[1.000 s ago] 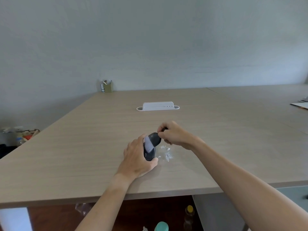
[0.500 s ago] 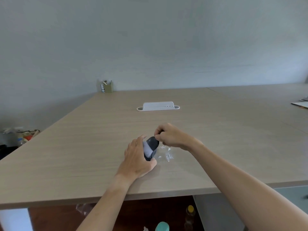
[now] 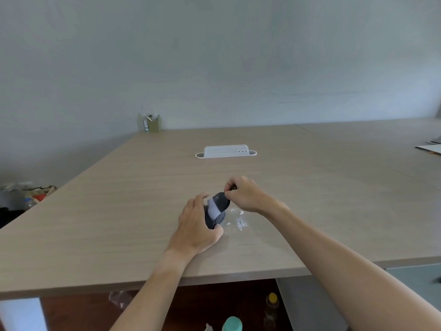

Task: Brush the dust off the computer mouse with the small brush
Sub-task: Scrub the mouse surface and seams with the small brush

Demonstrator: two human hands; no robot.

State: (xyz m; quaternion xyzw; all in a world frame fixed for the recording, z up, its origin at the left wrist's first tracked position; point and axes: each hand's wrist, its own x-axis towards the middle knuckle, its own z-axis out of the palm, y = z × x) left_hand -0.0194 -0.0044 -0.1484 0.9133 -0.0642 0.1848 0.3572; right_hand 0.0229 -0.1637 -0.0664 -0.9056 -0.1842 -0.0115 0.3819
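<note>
Head view, left hand (image 3: pixel 198 225) gripping mouse (image 3: pixel 214 220), long axis near-to-far, right hand (image 3: pixel 248 195) pinching small brush (image 3: pixel 218 204), bristles seemingly down-left

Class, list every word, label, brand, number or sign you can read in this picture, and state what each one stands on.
None can be read.
The computer mouse shows no legible brand.
The white holder bears small dark marks, too blurred to read.
The bottle at the far corner: label too small.

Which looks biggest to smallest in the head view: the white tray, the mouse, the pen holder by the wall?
1. White tray.
2. Mouse, partly hidden by the left hand, and nearer the camera.
3. Pen holder, farthest away, so true size is unsure.
</note>
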